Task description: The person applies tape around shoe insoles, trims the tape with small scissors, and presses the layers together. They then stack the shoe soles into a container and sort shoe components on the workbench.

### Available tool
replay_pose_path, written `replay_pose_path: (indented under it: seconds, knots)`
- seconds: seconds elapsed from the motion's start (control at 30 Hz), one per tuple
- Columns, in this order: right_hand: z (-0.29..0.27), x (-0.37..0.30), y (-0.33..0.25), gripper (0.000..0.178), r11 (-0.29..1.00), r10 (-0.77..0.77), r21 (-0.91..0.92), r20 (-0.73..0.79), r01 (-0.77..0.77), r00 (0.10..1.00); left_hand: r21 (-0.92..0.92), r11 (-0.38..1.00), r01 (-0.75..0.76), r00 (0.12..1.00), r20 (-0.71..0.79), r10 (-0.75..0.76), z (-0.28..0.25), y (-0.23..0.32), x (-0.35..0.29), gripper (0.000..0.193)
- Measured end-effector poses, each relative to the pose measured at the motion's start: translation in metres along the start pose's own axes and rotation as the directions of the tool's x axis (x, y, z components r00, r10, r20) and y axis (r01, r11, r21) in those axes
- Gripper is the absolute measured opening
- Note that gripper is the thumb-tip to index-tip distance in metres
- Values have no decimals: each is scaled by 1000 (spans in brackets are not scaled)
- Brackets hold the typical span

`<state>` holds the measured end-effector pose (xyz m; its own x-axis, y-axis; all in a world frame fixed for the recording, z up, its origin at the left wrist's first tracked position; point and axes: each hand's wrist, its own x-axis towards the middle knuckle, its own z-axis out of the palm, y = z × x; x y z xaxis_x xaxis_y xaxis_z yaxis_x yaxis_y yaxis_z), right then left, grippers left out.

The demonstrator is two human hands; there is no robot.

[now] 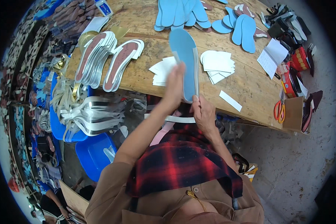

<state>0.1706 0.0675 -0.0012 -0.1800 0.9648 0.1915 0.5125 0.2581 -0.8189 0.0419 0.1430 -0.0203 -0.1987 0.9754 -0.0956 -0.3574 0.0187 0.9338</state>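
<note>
A blue insole [183, 46] with a pale strip along its edge lies on the near part of the table, toe end away from me. My right hand [204, 114] pinches its heel end, thumb and fingers closed at the rim. From beside that hand a white strip [170, 118] trails left over my lap. My left hand [174, 87] is at the insole's left edge, its fingers smeared by motion. White paper-like pieces [161, 71] lie fanned left of the insole, and another white stack [217, 63] lies to its right.
Blue insoles [181, 13] are piled at the table's far side. Two stacks of silver-edged soles [95, 59] stand left. A white strip [230, 100] lies right, near orange-handled scissors [279, 111] and a cardboard box [293, 114]. Silvery strips [93, 115] hang over a blue tub [95, 155].
</note>
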Motion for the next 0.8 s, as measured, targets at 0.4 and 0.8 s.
replay_pose_path:
  seconds: [0.4, 0.8]
  knots:
    - [-34, 61, -15, 27, 914, 189, 390, -159, -114, 969, -131, 925, 357, 903, 300, -306, -9, 58, -37, 39]
    - [21, 1, -23, 41, 799, 316, 479, 182, -365, 931, -89, 971, 220, 975, 3, -221, -32, 29, -30, 43]
